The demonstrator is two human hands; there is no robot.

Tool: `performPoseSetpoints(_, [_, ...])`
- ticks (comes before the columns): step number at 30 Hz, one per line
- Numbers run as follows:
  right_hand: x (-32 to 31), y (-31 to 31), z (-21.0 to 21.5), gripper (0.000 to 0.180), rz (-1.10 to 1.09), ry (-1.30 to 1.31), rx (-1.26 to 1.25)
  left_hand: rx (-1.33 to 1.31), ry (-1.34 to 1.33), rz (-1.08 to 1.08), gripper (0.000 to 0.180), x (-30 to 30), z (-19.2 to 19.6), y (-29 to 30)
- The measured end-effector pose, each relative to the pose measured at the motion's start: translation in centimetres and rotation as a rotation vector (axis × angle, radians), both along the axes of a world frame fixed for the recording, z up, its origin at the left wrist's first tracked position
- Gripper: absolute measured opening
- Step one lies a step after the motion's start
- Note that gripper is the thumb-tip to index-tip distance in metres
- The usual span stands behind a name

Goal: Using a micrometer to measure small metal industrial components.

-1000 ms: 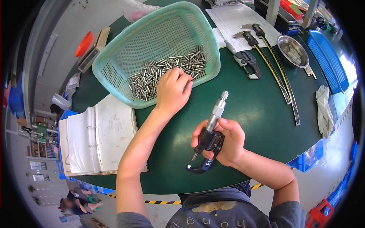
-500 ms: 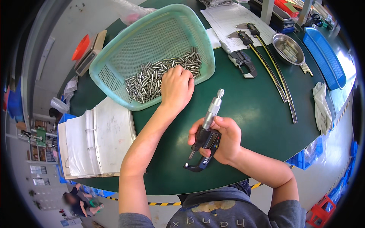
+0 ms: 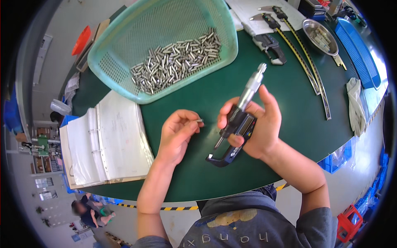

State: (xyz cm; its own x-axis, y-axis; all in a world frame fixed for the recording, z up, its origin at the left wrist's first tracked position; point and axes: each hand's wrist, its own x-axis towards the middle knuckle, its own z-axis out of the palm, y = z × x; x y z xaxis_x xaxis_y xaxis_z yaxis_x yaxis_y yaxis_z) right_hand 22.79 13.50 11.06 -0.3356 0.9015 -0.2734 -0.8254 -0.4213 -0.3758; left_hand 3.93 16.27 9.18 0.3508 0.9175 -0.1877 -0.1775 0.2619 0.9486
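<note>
Head view: left fingers (image 3: 186, 116) pinch a small metal pin (image 3: 200, 120); to their right, right fingers (image 3: 223, 120) clasp a micrometer (image 3: 237, 119).

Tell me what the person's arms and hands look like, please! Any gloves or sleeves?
Both hands, left hand and right hand, are bare: no gloves. The forearms are uncovered too, with no watch or bracelet showing. Short, dark grey sleeves cover the upper arms.
</note>
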Motion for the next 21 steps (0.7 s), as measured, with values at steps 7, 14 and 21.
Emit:
performPoseSetpoints(7, [-0.1,0.3,-0.2,0.065,0.002,-0.063,0.100,-0.232,-0.500,-0.227,0.011,-0.4,-1.0,-3.6])
performPoseSetpoints(14, [-0.5,0.0,-0.1,0.063,0.043,-0.037,0.127,-0.228,-0.481,-0.330,0.012,-0.4,-0.6,-3.9])
performPoseSetpoints(21, [-0.4,-0.1,-0.1,0.064,0.046,-0.031,0.128,-0.174,-0.450,-0.346,0.013,-0.1,-0.8,-4.3])
